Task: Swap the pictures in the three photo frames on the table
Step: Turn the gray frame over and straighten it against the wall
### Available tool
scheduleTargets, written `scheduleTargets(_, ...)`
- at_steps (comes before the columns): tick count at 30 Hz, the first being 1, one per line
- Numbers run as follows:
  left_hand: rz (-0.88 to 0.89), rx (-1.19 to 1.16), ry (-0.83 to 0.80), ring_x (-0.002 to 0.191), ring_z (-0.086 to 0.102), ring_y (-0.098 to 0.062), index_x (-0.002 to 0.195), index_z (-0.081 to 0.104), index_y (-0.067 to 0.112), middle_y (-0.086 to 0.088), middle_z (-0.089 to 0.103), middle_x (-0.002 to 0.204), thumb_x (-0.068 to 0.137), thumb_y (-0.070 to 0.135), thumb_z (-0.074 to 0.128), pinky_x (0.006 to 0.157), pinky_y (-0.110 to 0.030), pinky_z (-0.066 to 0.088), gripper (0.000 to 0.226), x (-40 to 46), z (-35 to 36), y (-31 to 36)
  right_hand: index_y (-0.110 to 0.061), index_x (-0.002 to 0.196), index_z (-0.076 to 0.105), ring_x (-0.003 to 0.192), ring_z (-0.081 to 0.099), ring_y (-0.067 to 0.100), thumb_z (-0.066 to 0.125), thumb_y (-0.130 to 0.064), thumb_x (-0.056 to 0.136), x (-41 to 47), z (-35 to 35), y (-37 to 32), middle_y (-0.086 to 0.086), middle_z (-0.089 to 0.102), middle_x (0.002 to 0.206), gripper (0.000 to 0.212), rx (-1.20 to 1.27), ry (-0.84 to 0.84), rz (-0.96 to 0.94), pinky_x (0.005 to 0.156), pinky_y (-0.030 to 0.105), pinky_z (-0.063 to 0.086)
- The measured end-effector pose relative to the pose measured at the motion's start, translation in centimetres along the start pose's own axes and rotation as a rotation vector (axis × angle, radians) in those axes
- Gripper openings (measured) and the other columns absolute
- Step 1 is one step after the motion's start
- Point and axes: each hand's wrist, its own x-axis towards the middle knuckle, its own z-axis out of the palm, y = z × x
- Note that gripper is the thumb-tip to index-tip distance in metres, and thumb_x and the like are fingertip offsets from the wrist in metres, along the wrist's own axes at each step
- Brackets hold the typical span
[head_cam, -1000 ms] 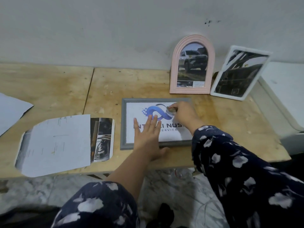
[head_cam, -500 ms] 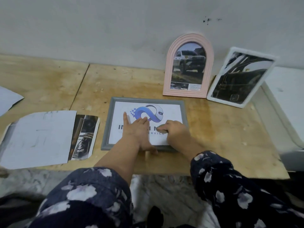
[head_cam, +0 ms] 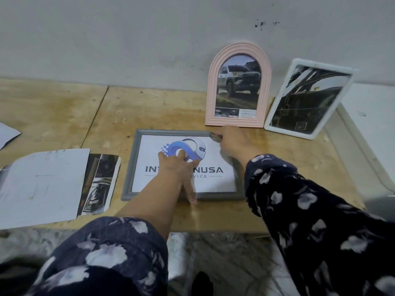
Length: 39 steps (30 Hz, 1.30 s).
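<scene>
A grey frame (head_cam: 130,163) lies flat near the table's front edge, with a white logo picture (head_cam: 215,180) laid inside it. My left hand (head_cam: 179,167) rests flat on the picture, fingers spread, thumb reaching the frame's near rail. My right hand (head_cam: 233,142) touches the frame's far right corner with its fingertips; its grip is hidden. A pink arched frame (head_cam: 238,86) with a truck photo leans on the wall behind. To its right leans a white frame (head_cam: 307,99) holding a dark photo.
Loose paper cut-outs (head_cam: 42,184) lie on the table to the left, one over a dark photo print (head_cam: 100,182). Another sheet (head_cam: 8,133) sits at the far left edge. A white box (head_cam: 369,129) borders the wooden table (head_cam: 149,107) on the right.
My right hand moved from the picture's near edge up to the frame's far right corner. My left hand slid further up onto the logo. The view shifted slightly.
</scene>
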Motion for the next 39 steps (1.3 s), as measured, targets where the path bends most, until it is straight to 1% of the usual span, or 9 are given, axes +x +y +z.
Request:
scheduleTargets(4, -0.010, -0.029, 0.022, 0.131, 0.039, -0.032, 0.150, 0.006, 0.045, -0.005, 0.025, 0.149, 0.049, 0.082, 0.070, 0.108, -0.052, 0.025, 0.125, 0.1, 0.5, -0.2, -0.024, 0.145, 0.037, 0.137, 0.035, 0.023, 0.040, 0.004, 0.086, -2.0, 3.5, 0.8, 0.001, 0.036, 0.151, 0.065, -0.345, -0.089, -0.079, 0.105, 0.045, 0.039)
scheduleTargets(7, -0.016, -0.031, 0.015, 0.132, 0.039, -0.031, 0.150, 0.006, 0.046, -0.004, 0.024, 0.149, 0.049, 0.082, 0.070, 0.108, -0.052, 0.025, 0.125, -0.2, 0.5, -0.2, -0.030, 0.145, 0.037, 0.137, 0.036, 0.017, 0.041, 0.005, 0.084, -4.6, 4.1, 0.7, -0.004, 0.034, 0.152, 0.070, -0.310, -0.052, -0.090, 0.104, 0.041, 0.038)
scheduleTargets(10, -0.019, -0.038, -0.010, 0.132, 0.039, -0.032, 0.150, 0.007, 0.045, -0.005, 0.024, 0.149, 0.049, 0.081, 0.071, 0.109, -0.053, 0.024, 0.124, -0.3, 0.3, 0.0, -0.029, 0.138, 0.049, 0.132, 0.045, 0.014, 0.043, 0.004, 0.082, -7.4, 5.6, 1.5, -0.005, 0.047, 0.145, 0.066, -0.204, 0.038, -0.161, 0.100, 0.042, 0.043)
scheduleTargets(15, -0.031, -0.057, -0.038, 0.136, 0.034, -0.033, 0.150, 0.005, 0.046, -0.005, 0.019, 0.153, 0.053, 0.077, 0.073, 0.111, -0.055, 0.022, 0.123, -0.8, -0.1, 0.0, -0.016, 0.096, 0.078, 0.086, 0.073, 0.023, 0.061, 0.009, 0.058, -11.6, 7.0, 3.0, 0.004, 0.075, 0.098, 0.049, -0.030, 0.216, -0.354, 0.069, 0.035, 0.061)
scheduleTargets(19, -0.022, -0.061, -0.032, 0.137, 0.034, -0.035, 0.150, 0.006, 0.045, -0.006, 0.017, 0.155, 0.052, 0.075, 0.075, 0.111, -0.058, 0.019, 0.124, -0.9, 0.0, 0.2, -0.017, 0.104, 0.074, 0.083, 0.065, 0.002, 0.054, 0.001, 0.090, -10.9, 2.5, 2.5, -0.006, 0.072, 0.094, 0.030, 0.416, 0.045, -0.005, 0.077, 0.015, 0.054)
scheduleTargets(21, -0.016, -0.057, -0.025, 0.138, 0.032, -0.035, 0.150, 0.007, 0.044, -0.007, 0.017, 0.155, 0.052, 0.075, 0.076, 0.111, -0.059, 0.018, 0.124, -0.7, 0.0, 0.3, -0.021, 0.102, 0.073, 0.084, 0.063, 0.002, 0.049, -0.001, 0.093, -8.6, 0.1, 2.9, -0.009, 0.069, 0.092, 0.033, 0.575, 0.152, 0.164, 0.075, 0.017, 0.055)
scheduleTargets(24, -0.013, -0.047, -0.027, 0.138, 0.032, -0.034, 0.150, 0.008, 0.044, -0.006, 0.018, 0.154, 0.051, 0.075, 0.075, 0.111, -0.057, 0.019, 0.123, -0.5, 0.1, 0.2, -0.027, 0.109, 0.071, 0.096, 0.058, 0.006, 0.047, 0.003, 0.089, -5.1, -2.5, 3.1, -0.011, 0.068, 0.108, 0.044, 0.402, 0.302, 0.172, 0.088, 0.023, 0.047)
scheduleTargets(29, -0.027, -0.034, -0.007, 0.134, 0.038, -0.032, 0.149, 0.009, 0.046, -0.004, 0.020, 0.152, 0.049, 0.079, 0.073, 0.109, -0.052, 0.021, 0.123, 0.2, 0.2, 0.0, -0.020, 0.118, 0.068, 0.117, 0.056, 0.020, 0.039, 0.008, 0.087, -0.6, -1.5, 3.6, -0.001, 0.063, 0.127, 0.052, 0.301, 0.218, 0.171, 0.095, 0.020, 0.038)
scheduleTargets(39, -0.022, -0.008, -0.020, 0.136, 0.036, -0.032, 0.149, 0.006, 0.047, -0.005, 0.019, 0.153, 0.045, 0.083, 0.071, 0.111, -0.055, 0.019, 0.128, 0.4, 0.1, -0.3, -0.022, 0.123, 0.066, 0.106, 0.058, 0.024, 0.037, 0.010, 0.080, -6.1, 3.5, 5.9, 0.003, 0.062, 0.118, 0.060, 0.216, 0.123, 0.129, 0.084, 0.028, 0.048)
